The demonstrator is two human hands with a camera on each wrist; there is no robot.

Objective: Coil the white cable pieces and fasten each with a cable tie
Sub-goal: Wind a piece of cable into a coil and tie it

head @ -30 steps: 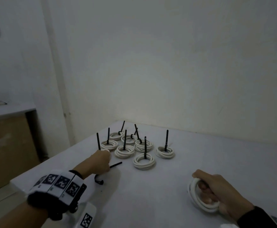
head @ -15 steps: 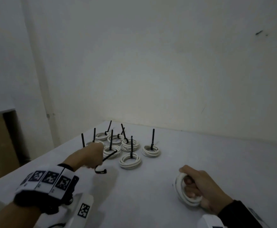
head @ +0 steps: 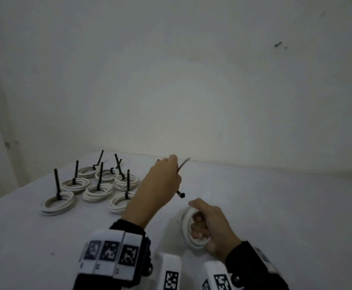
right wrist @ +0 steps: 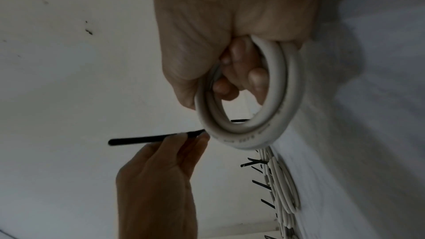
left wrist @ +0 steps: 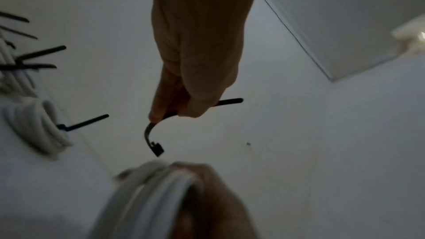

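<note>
we see our left hand (head: 160, 185) raised above the white table (head: 275, 206), fingers curled to pinch a black cable tie (left wrist: 154, 139) near its middle; the tie's square head hangs just above the coil. a second ago this hand was lower and further left, beside the finished coils (head: 99, 190), lifting the tie off the table; now it has carried it across to the right. our right hand (head: 210, 225) still grips the loose white coil (right wrist: 250, 132), fingers hooked through its centre, holding it on edge against the table. the tied coils lie in a cluster to the left, black tails pointing up. we judge the pickup done, with threading the tie round the held coil next.
</note>
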